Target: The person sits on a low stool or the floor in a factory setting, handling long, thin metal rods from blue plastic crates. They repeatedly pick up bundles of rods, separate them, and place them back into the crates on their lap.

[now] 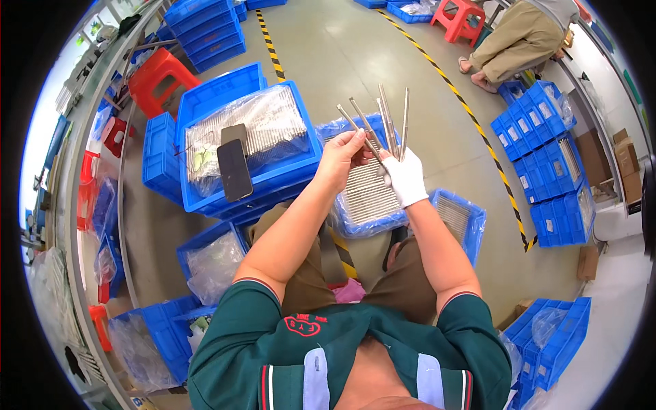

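Note:
My bare left hand [345, 158] is closed, its thumb and fingers pinching a thin metal rod [346, 116] that slants across toward the other hand. Right beside it, my right hand [404, 179] wears a white glove and grips several slim silvery metal rods [387, 123], which fan upward from the fist. Some of the lower rod ends are hidden by the fingers. Beneath both hands stands a blue crate [370, 229] lined with clear plastic, where many similar rods lie side by side in rows.
At the left, a phone [234, 171] lies on a plastic-covered load of rods in a stacked blue crate [301, 102]. Another rod crate [471, 225] sits right. Red stools [160, 78], stacked blue bins [547, 164] and a bending person [523, 37] are farther off. Striped tape [471, 116] marks the floor.

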{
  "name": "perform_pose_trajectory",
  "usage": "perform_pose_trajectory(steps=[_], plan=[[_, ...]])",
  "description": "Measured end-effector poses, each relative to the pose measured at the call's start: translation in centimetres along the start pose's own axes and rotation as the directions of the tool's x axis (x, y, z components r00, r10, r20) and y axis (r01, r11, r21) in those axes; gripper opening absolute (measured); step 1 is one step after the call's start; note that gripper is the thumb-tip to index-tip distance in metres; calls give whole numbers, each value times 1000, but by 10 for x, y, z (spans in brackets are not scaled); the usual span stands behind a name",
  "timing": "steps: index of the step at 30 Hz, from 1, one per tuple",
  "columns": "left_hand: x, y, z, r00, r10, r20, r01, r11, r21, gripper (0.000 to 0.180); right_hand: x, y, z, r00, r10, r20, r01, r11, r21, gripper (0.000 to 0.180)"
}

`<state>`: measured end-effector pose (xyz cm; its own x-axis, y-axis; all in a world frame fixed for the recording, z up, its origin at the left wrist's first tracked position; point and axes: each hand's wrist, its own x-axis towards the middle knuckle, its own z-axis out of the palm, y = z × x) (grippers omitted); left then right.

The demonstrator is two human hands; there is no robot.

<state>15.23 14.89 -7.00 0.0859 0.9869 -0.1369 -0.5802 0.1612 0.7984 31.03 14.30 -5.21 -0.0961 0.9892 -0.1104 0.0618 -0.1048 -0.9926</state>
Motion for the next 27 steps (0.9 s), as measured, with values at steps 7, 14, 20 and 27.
perform_pose_trajectory(steps=[7, 14, 20, 27], plan=[[-2, -3, 3, 1000, 21, 19, -25, 955, 297, 26, 9, 16, -9, 999, -27, -20, 27, 1000, 1, 17], [-13, -17, 20, 997, 76, 30, -81, 912, 402, 28, 8, 14, 4, 995, 80, -53, -68, 978, 198, 14], [-9, -12, 19, 991, 129, -17, -106, 877, 469, 26, 14, 9, 3, 992, 110, -67, -103, 991, 89, 13], [-18, -1, 13, 930, -242, 275, 114, 904, 411, 27, 29, -9, -25, 981, 162, 109, -196, 813, 548, 15]])
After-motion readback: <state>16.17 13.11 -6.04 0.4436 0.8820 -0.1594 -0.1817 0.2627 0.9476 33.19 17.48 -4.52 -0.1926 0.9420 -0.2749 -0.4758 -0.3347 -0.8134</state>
